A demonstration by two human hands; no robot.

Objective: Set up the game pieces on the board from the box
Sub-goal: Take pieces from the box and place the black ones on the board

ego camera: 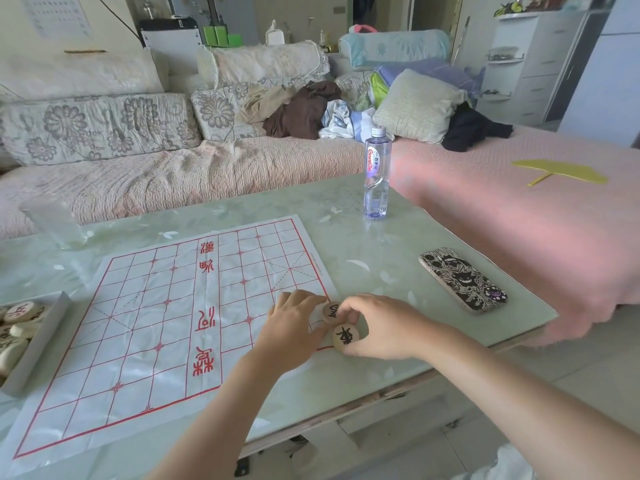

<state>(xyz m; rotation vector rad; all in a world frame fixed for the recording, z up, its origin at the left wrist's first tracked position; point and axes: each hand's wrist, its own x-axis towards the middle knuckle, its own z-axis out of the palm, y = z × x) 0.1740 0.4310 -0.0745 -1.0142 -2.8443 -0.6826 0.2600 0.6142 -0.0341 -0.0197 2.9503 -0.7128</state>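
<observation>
Head view: the right hand (379,327) pinches a black-marked piece (345,337) between thumb and curled fingers; just left of that grip, the left hand (294,323) curls its fingers on a tilted piece (330,311) at the board (166,323) edge. The box (38,344) lies far left of both grips.

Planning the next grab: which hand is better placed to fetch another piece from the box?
Left, likely: the box lies far left, on the left hand's side, while the right hand is curled round a piece.
</observation>
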